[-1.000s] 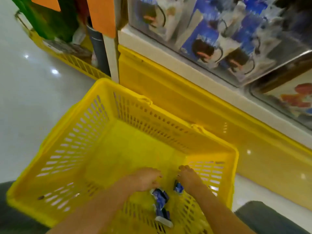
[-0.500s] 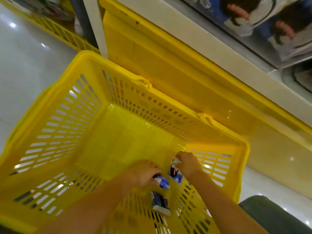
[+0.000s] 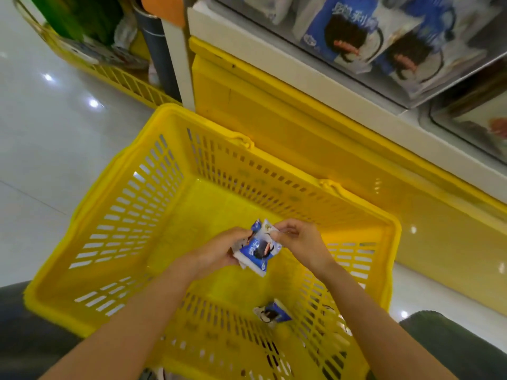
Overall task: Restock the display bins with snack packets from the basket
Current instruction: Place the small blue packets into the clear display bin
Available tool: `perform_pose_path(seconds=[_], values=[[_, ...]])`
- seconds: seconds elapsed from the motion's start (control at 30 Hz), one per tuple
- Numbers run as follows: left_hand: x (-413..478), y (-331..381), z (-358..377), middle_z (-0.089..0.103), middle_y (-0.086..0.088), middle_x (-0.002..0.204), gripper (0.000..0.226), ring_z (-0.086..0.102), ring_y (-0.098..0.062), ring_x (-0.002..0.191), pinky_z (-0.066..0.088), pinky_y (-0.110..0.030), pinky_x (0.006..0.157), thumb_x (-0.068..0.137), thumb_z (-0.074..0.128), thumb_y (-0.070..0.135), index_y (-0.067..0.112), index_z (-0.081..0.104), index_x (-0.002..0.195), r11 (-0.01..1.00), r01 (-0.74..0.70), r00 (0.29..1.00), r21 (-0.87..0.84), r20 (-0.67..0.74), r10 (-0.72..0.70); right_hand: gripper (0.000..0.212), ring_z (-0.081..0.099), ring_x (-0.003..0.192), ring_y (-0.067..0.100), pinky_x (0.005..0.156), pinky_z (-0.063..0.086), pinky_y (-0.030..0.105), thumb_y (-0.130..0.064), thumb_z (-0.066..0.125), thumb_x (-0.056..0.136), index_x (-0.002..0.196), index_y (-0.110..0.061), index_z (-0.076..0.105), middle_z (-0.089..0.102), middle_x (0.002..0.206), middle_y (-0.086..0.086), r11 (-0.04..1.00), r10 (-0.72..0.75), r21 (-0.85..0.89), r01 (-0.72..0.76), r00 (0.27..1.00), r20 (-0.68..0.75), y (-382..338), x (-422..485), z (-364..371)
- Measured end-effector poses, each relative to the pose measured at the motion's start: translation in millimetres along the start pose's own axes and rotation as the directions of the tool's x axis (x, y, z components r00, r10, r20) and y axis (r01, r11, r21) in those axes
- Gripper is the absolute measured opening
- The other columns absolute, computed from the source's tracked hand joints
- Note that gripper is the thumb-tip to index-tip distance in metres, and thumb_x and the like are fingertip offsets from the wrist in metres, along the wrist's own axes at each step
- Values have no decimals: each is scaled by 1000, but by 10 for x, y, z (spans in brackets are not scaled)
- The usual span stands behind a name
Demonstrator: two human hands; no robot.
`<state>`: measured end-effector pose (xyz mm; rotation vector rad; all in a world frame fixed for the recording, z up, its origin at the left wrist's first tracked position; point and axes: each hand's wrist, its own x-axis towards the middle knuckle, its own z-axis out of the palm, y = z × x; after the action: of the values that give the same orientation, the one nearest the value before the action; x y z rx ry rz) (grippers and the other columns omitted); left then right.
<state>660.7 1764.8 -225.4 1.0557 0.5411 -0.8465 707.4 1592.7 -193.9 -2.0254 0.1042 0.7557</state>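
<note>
A yellow slotted basket (image 3: 131, 215) stands on the floor in front of me. Above its middle my left hand (image 3: 219, 252) grips a small stack of blue-and-white snack packets (image 3: 256, 249). My right hand (image 3: 299, 237) pinches the top corner of the same stack. One more blue-and-white packet (image 3: 273, 315) lies on the basket's bottom near the front wall. At the upper right a clear display bin (image 3: 384, 42) holds larger blue-and-white packets of the same kind.
The yellow base of the display unit (image 3: 301, 127) runs behind the basket, topped by a white ledge. A second clear bin (image 3: 480, 127) sits at the far right. Another yellow wire rack (image 3: 115, 75) with goods stands at the upper left on the glossy white floor.
Both hands have risen from the basket's bottom with packets gathered in them. One packet stays lying on the bottom. My view has tilted up toward the bins.
</note>
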Motion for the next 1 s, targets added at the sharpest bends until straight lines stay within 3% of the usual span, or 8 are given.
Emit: perform_pose_path(seconds=[0.1, 0.23, 0.3, 0.4, 0.57, 0.7, 0.87, 1.0], values=[[-140, 15, 50, 68, -7, 106, 34, 66, -16, 94, 51, -32, 79, 84, 63, 31, 12, 56, 111, 995, -43, 997, 89, -58, 48, 3, 59, 65, -2, 63, 47, 14, -7, 68, 83, 86, -7, 66, 62, 74, -5, 994, -49, 97, 52, 998, -32, -4, -47, 148], [-200, 34, -20, 67, -7, 100, 28, 64, -19, 88, 49, -30, 73, 83, 68, 22, 12, 57, 107, 979, -88, 967, 185, -218, 128, 12, 63, 79, 1, 73, 52, 17, -9, 57, 91, 89, -19, 64, 68, 90, 1, 974, -32, 215, 69, 985, -169, 188, -116, 222], [-211, 57, -84, 67, -6, 96, 24, 64, -17, 85, 47, -27, 70, 83, 68, 23, 13, 58, 103, 975, -108, 961, 193, -232, 153, 12, 62, 89, 13, 79, 49, 25, -9, 57, 92, 101, -7, 64, 67, 101, 12, 998, 58, 26, -54, 978, -198, 451, -142, 208], [-211, 78, -154, 69, -6, 98, 26, 64, -17, 90, 46, -23, 75, 83, 68, 25, 11, 61, 104, 969, -137, 960, 206, -212, 181, 33, 55, 116, 23, 90, 41, 21, -8, 59, 90, 123, -1, 55, 58, 126, 14, 911, 259, -342, -230, 965, 41, 919, -204, 252], [-210, 68, -182, 70, -3, 100, 30, 66, -14, 92, 50, -25, 81, 82, 68, 25, 11, 61, 108, 974, -160, 961, 161, -198, 191, 65, 45, 124, 27, 98, 37, 30, -19, 69, 84, 136, -4, 34, 41, 137, 15, 720, 454, -639, -272, 880, 137, 1265, -316, 407], [-230, 83, -179, 71, 2, 98, 28, 67, -8, 88, 49, -18, 73, 81, 69, 26, 17, 61, 106, 976, -156, 963, 152, -197, 184, 57, 55, 107, 22, 89, 45, 32, -22, 75, 78, 125, -3, 48, 57, 117, 11, 698, 506, -655, -287, 846, 168, 1320, -403, 522], [-313, 109, -180, 70, 0, 99, 28, 66, -11, 91, 47, -23, 79, 80, 70, 26, 17, 60, 105, 974, -151, 954, 171, -232, 188, 57, 54, 112, 20, 89, 44, 26, -26, 74, 79, 129, -13, 49, 56, 128, 7, 779, 460, -564, -275, 861, 217, 1255, -469, 569], [-444, 120, -141, 71, 5, 91, 28, 67, -6, 82, 48, -21, 76, 78, 72, 27, 18, 60, 102, 968, -166, 941, 190, -261, 213, 33, 52, 86, 11, 63, 39, 8, -9, 69, 83, 108, -11, 48, 57, 101, 5, 910, 363, -301, -284, 898, 250, 1067, -467, 618]])
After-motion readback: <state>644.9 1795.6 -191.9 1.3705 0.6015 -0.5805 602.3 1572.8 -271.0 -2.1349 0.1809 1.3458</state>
